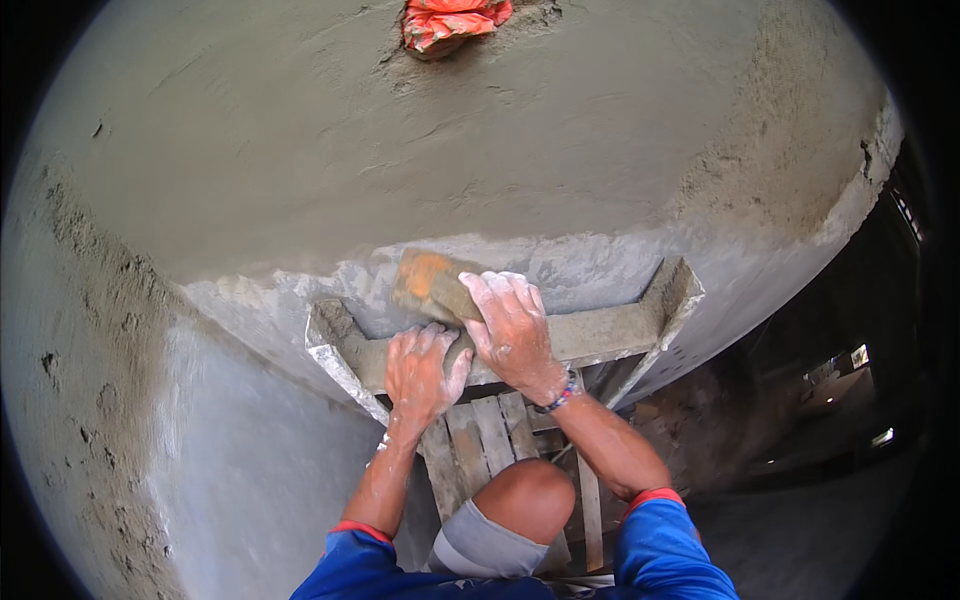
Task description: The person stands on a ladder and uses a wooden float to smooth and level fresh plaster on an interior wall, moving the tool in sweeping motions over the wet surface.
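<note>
A mortar-stained block with an orange patch [425, 277] is held in my right hand [515, 335], close to the wall. Its edge is blurred, and whether it is a sponge or a float I cannot tell. Whitish paste coats the fingers of both hands. To the left and slightly lower, my left hand [422, 372] is closed over the edge of a grey, mortar-covered ledge [600, 335] with two raised ends. Behind the hands rises the plastered wall [480, 150], smooth and damp-looking, with a paler band along its lower edge.
Crumpled orange-red plastic [452, 22] sticks out of the wall at the top. Rough mortar [95, 370] runs down the left side beside a smooth grey face [260, 480]. Wooden slats [470, 440] lie below my hands, near my bent knee. Dark space drops away at right.
</note>
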Available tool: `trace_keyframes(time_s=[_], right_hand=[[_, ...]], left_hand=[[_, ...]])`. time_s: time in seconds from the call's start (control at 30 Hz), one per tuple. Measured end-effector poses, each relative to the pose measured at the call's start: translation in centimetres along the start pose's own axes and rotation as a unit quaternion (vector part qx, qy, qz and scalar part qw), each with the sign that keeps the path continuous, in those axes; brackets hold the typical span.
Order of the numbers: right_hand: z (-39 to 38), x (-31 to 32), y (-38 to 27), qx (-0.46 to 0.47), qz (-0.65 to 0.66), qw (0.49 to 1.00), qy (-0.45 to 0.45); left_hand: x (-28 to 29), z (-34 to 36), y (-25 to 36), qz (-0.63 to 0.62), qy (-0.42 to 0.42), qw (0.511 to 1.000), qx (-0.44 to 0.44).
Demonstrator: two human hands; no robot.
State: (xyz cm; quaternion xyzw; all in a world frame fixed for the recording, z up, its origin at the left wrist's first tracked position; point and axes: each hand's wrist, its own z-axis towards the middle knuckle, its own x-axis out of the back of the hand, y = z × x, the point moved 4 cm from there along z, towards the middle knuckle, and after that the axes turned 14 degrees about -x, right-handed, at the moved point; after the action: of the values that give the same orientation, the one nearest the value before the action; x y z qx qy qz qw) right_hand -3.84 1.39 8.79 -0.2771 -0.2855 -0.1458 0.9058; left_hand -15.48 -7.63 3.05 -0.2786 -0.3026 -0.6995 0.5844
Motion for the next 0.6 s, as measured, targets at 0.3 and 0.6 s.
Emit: trace_keyframes(time_s=[0.3, 0.6], right_hand=[[9.6, 11.8, -2.4, 0.09, -0.057, 0.967, 0.233], [-0.2, -0.8, -0.2, 0.158, -0.134, 0.972, -0.11]], left_hand=[[0.5, 0.1, 0.1, -0.01, 0.013, 1.0, 0.016], [-0.4, -0.3, -0.3, -0.021, -0.055, 0.998, 0.036]])
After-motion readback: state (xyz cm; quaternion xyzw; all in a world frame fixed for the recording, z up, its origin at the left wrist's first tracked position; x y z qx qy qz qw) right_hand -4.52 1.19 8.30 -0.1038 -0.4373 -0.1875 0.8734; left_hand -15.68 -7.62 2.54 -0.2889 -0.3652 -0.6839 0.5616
